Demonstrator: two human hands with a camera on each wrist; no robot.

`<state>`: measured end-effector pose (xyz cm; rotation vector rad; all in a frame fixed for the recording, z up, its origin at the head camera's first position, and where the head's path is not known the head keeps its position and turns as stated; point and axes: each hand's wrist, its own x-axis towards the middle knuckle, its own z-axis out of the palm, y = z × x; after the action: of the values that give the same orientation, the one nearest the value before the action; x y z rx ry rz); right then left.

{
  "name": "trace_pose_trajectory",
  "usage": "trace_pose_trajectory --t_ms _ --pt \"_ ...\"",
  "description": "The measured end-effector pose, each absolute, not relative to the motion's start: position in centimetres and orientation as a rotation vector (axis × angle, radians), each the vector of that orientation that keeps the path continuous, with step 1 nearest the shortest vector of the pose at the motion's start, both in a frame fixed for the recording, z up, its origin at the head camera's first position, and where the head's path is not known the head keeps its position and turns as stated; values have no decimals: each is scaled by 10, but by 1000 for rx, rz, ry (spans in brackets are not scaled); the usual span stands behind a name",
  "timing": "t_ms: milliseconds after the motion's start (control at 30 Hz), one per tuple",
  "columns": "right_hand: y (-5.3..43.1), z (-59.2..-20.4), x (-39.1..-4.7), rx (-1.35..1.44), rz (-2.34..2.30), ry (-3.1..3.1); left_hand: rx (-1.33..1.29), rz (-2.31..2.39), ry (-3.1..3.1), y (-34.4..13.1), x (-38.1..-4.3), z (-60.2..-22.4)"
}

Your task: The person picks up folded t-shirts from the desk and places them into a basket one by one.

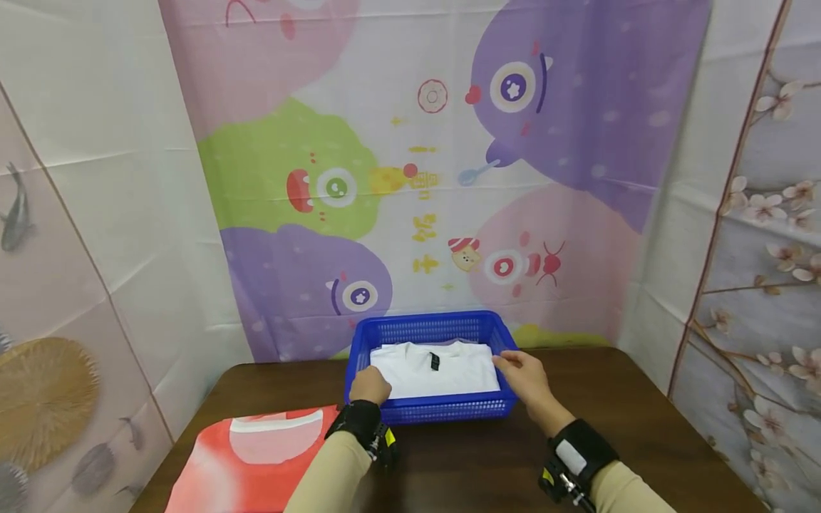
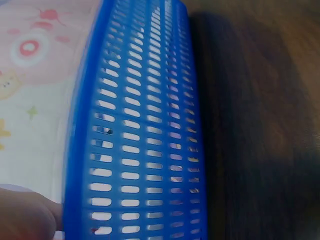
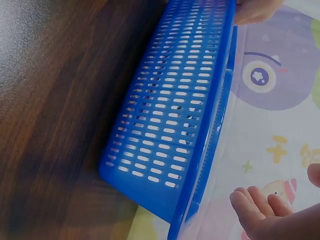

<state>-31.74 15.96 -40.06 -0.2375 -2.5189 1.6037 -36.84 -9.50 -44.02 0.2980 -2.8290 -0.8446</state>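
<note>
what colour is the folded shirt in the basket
The shirt is white, best seen in the head view.

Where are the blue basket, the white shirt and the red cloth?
Blue basket [image 1: 447, 411]: head view, on its front wall.
White shirt [image 1: 437, 380]: head view, on the folded fabric below the dark neck label.
Red cloth [image 1: 250, 479]: head view, on the red area below its pink patch.

Your head view gets soft, even light, and the white T-shirt [image 1: 423, 381] between your left fingers [image 1: 377, 382] and right fingers [image 1: 510, 360] looks brightest. Your left wrist view is hazier: your fingers blur at its edge, and across the blue basket [image 2: 77, 150] from them the desk [image 2: 270, 125] sinks into dim shadow. In your right wrist view, pale glare catches the desk, well apart from your right fingers.
</note>
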Motion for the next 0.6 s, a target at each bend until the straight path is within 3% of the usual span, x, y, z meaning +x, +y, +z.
trace_pose_trajectory --t_ms 233,467,533,600 --pt "164 -396 -311 -227 1610 -2481 476 -827 -2953 -93 -405 -459" --pt "179 -402 -302 -253 1626 -2441 496 -691 -2976 -103 -520 -587" --pt "178 -406 -301 -252 1649 -2434 494 -684 -2937 -113 -534 -610" --pt "179 -410 -301 -256 1664 -2423 474 -720 -2921 -116 -526 -601"
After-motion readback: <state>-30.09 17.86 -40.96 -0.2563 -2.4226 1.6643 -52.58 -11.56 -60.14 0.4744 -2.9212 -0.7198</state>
